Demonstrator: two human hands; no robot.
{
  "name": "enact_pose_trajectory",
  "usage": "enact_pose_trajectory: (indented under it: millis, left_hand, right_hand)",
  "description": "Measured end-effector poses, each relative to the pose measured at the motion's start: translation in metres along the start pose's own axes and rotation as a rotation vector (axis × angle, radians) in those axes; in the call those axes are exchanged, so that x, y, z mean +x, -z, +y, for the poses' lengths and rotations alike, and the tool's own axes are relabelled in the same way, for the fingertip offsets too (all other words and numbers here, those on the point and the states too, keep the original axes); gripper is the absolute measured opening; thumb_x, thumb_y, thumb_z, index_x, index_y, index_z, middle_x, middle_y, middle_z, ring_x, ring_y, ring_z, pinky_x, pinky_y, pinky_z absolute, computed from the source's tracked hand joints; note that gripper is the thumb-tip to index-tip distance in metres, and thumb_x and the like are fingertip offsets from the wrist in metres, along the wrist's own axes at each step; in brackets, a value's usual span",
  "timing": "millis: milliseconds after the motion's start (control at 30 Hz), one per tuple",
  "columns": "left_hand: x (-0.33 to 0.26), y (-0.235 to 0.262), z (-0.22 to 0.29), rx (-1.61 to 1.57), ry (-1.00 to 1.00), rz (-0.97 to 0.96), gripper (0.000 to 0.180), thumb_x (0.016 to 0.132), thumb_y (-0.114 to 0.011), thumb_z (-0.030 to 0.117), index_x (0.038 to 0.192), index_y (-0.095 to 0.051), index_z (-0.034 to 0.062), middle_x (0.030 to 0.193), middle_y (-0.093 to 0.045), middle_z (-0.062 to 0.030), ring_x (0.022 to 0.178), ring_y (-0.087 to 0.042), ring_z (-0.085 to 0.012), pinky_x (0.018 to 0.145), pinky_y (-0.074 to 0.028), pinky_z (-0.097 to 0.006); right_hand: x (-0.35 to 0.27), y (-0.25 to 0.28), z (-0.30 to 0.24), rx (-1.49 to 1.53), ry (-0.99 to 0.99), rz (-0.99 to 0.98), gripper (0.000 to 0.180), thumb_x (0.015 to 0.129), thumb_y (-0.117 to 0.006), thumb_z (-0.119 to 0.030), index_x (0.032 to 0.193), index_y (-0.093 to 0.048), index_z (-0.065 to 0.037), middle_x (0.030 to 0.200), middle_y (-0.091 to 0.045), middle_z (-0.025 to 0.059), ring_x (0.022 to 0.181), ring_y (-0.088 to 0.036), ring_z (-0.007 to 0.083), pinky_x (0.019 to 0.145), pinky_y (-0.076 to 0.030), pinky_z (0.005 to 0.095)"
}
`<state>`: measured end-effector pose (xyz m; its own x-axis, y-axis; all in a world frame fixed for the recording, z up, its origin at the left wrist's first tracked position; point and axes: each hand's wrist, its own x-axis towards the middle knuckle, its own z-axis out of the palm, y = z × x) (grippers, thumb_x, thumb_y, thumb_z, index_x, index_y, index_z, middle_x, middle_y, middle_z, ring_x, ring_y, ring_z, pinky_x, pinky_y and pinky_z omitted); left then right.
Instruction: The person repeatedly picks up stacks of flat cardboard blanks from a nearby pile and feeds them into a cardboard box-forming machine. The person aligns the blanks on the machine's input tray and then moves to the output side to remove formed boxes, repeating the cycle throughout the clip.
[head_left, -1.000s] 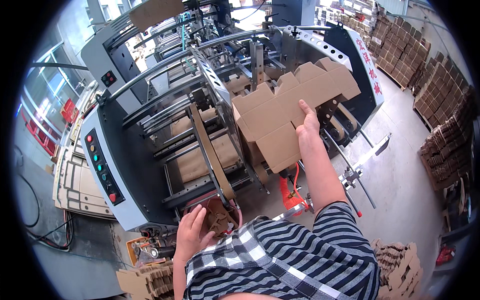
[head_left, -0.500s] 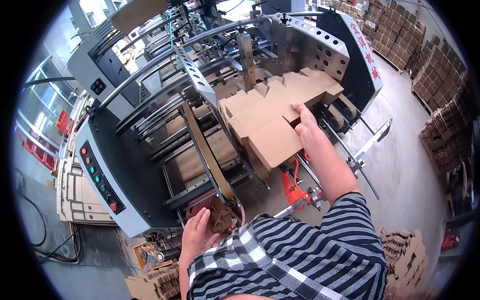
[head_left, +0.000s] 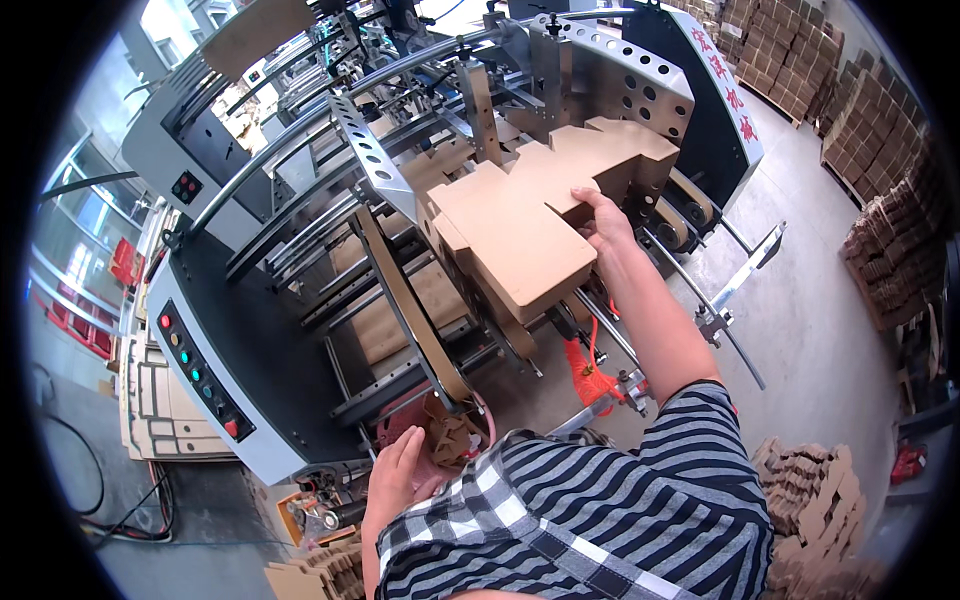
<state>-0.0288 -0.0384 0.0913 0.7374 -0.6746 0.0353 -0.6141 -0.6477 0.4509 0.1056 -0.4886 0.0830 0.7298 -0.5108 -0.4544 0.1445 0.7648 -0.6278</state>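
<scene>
A stack of flat die-cut cardboard box blanks (head_left: pixel 510 235) lies at the delivery end of a machine, between upright metal guides. My right hand (head_left: pixel 606 225) is closed on the stack's right side, at the notch, its fingertips over the upper edge. The blanks' lower layers are partly hidden under the top one. My left hand (head_left: pixel 402 475) rests low by my body, fingers stretched out, holding nothing. Nearest to it is a pink basket (head_left: pixel 487 420) with torn cardboard scraps (head_left: pixel 450 430) in it.
Beside the stack runs a tan belt (head_left: pixel 405 300) on a metal frame. A panel of coloured buttons (head_left: pixel 200 372) is on the machine's left side. An orange-red wrapped part (head_left: pixel 588 375) hangs below the stack. Bundled cardboard (head_left: pixel 790 60) stands on pallets at right.
The top of the stack looks plain now, where crease lines showed before. My right hand stays at the notch, its fingers more curled. The whole view has shifted slightly.
</scene>
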Motion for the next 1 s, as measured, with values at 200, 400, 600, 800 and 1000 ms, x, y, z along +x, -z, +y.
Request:
enact_pose_trajectory:
  millis: [200,400,600,800,1000]
  left_hand:
    - [0.003,-0.003,-0.004,0.029,-0.03,0.006,0.083,0.063,-0.08,0.016,0.137,-0.041,0.0066,0.132,-0.05,-0.0144,0.109,-0.052,-0.0351,0.094,-0.043,-0.041]
    - [0.008,-0.007,-0.009,0.014,-0.017,-0.034,0.084,0.063,-0.079,0.016,0.137,-0.041,0.0077,0.133,-0.049,-0.0137,0.11,-0.052,-0.0354,0.095,-0.043,-0.041]
    - [0.011,-0.013,-0.013,0.001,0.007,-0.068,0.081,0.064,-0.078,0.016,0.136,-0.043,0.0078,0.133,-0.049,-0.0133,0.111,-0.052,-0.0353,0.095,-0.042,-0.041]
    - [0.017,-0.017,-0.018,-0.012,0.012,-0.094,0.079,0.064,-0.078,0.015,0.134,-0.044,0.0068,0.132,-0.05,-0.0136,0.111,-0.052,-0.0353,0.096,-0.042,-0.041]
    - [0.012,-0.019,-0.023,-0.044,0.039,-0.075,0.077,0.064,-0.078,0.015,0.134,-0.045,0.0063,0.13,-0.051,-0.0138,0.109,-0.053,-0.0356,0.095,-0.042,-0.041]
  right_hand:
    - [0.004,-0.027,-0.002,-0.045,0.045,0.043,0.048,0.07,-0.076,-0.008,0.112,-0.055,0.001,0.107,-0.057,0.0146,0.09,-0.061,0.0335,0.074,-0.053,0.0516]
    - [0.032,-0.032,0.01,-0.076,-0.012,0.069,0.043,0.07,-0.074,-0.008,0.108,-0.056,0.001,0.103,-0.059,0.0152,0.087,-0.063,0.0332,0.068,-0.057,0.049]
    - [0.054,-0.026,0.003,-0.211,-0.132,-0.059,0.044,0.073,-0.074,-0.011,0.111,-0.055,0.0,0.106,-0.058,0.0174,0.086,-0.064,0.0342,0.068,-0.058,0.0461]
    - [0.069,-0.013,0.009,-0.424,-0.188,-0.013,0.068,0.075,-0.077,-0.026,0.127,-0.044,0.002,0.126,-0.046,0.0279,0.112,-0.053,0.037,0.084,-0.052,0.0465]
    - [0.069,-0.019,0.008,-0.538,-0.256,-0.002,0.076,0.075,-0.077,-0.033,0.132,-0.041,0.002,0.13,-0.042,0.0313,0.104,-0.058,0.0383,0.084,-0.05,0.048]
